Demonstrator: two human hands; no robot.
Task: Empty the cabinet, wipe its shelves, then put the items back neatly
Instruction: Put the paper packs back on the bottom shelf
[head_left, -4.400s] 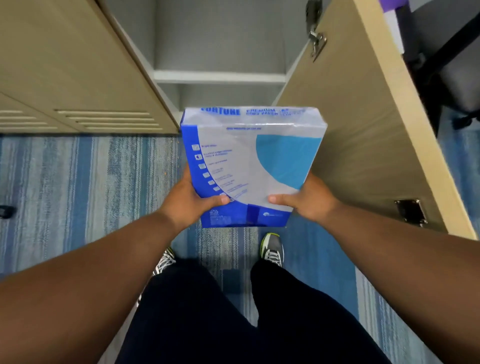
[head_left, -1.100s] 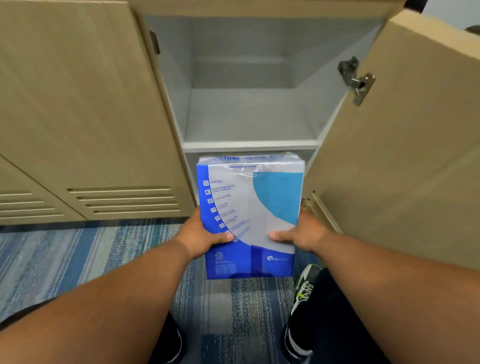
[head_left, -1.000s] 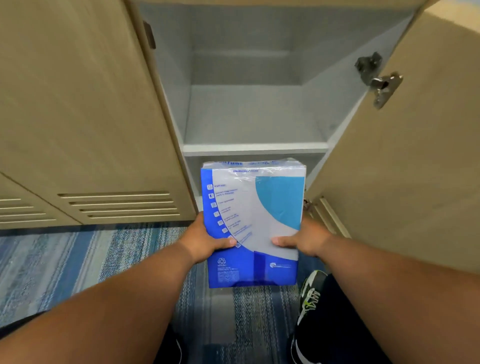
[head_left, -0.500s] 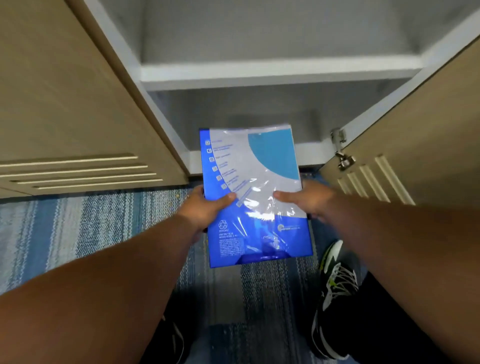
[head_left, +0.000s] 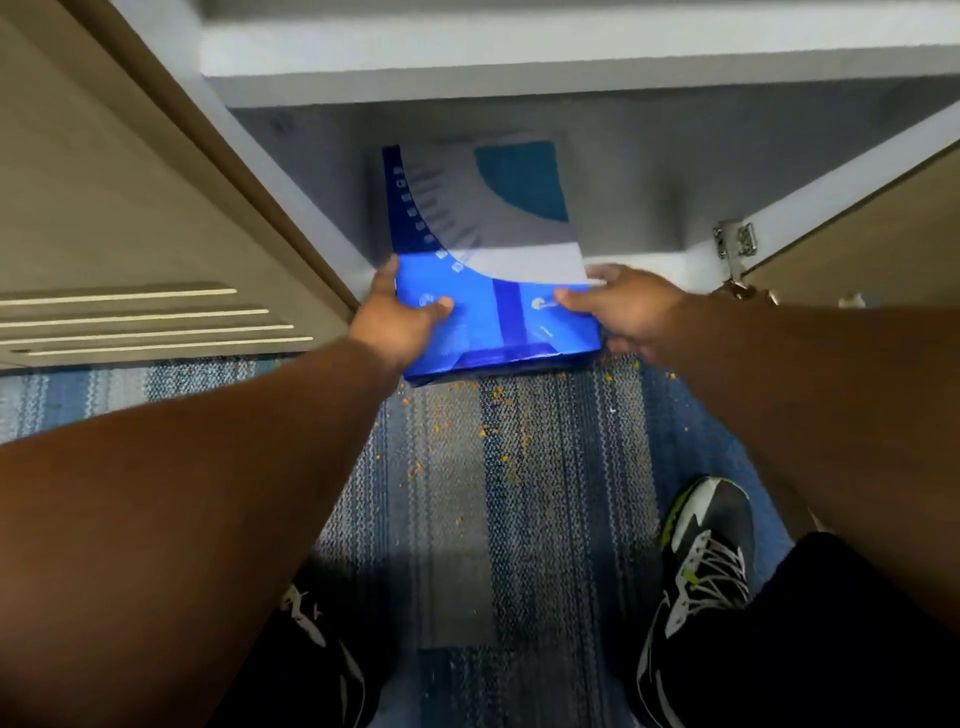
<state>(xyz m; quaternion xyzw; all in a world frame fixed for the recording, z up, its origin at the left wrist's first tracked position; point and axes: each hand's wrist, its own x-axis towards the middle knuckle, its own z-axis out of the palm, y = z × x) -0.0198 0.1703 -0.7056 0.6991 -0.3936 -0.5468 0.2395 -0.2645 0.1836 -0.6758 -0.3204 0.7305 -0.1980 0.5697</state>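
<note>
Far left: closed door (head_left: 130, 208) with slatted vents.
Left hand (head_left: 395, 317) grips paper ream (head_left: 493, 291) at near-left corner, thumb on top, fingers curled along left edge.
Ream lies flat, far half inside cabinet's lower compartment in shadow under shelf (head_left: 519, 78), near end sticking out over carpet (head_left: 493, 493).
Orange crumbs (head_left: 483, 431) on carpet just below ream.
Right hand (head_left: 628, 312) grips near-right corner, thumb on top, fingers curled underneath.
Right: metal hinge (head_left: 735, 244), open door (head_left: 857, 249).
Lower right: shoe (head_left: 701, 551) on carpet.

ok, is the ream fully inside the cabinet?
No, the ream juts out over the carpet, gripped by the left hand and right hand.
</note>
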